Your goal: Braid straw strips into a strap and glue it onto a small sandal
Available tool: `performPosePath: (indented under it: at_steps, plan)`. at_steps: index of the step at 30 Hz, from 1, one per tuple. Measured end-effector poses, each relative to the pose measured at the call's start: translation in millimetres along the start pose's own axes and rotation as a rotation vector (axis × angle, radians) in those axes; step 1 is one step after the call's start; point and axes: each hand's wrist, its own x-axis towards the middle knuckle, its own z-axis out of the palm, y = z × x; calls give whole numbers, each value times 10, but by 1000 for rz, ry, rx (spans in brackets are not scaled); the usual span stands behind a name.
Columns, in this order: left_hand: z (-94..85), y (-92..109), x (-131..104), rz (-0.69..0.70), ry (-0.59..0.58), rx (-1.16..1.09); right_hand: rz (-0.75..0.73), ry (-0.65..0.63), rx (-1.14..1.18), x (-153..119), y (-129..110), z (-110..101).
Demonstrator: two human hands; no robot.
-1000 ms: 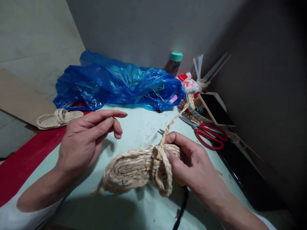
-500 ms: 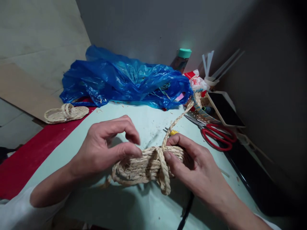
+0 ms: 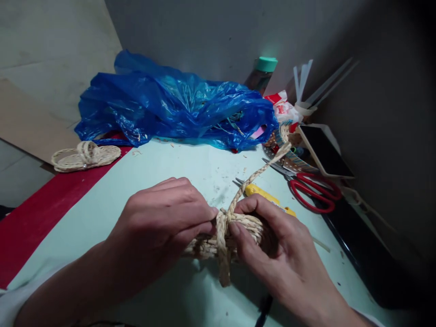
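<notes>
A small woven straw sandal (image 3: 248, 225) is held between my hands above the pale green table. My right hand (image 3: 279, 250) grips its right end, thumb on the near side and fingers behind. A braided straw strap (image 3: 222, 245) crosses the sandal, one end hanging down in front and a thin braid (image 3: 259, 172) rising toward the upper right. My left hand (image 3: 166, 222) is closed, its thumb and fingertips pinched at the strap's upper edge where it meets the sandal. The left part of the sandal is mostly hidden behind this hand.
A finished-looking straw sandal (image 3: 86, 156) lies on the red cloth (image 3: 68, 195) at left. Behind is a crumpled blue plastic bag (image 3: 177, 109). To the right are red-handled scissors (image 3: 315, 193), a yellow-handled tool (image 3: 262, 193), a phone-like tablet (image 3: 325, 150) and a green-capped bottle (image 3: 264, 75).
My left hand has moved right and closed from an open curve into a pinch at the strap. My right hand keeps its hold on the sandal. The view has shifted slightly.
</notes>
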Motion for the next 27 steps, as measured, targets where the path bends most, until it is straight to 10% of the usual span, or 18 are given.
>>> performPosePath:
  at_steps: [14,22,27]
  plan:
    - [-71,-4,-47,95,16,206,59,38,123,23,-27,36]
    - [-231,-100,44,-148,600,-170,205,64,287,62,31,-12]
    - [-347,-155,172,-259,710,-634,170,67,361,21,68,-25]
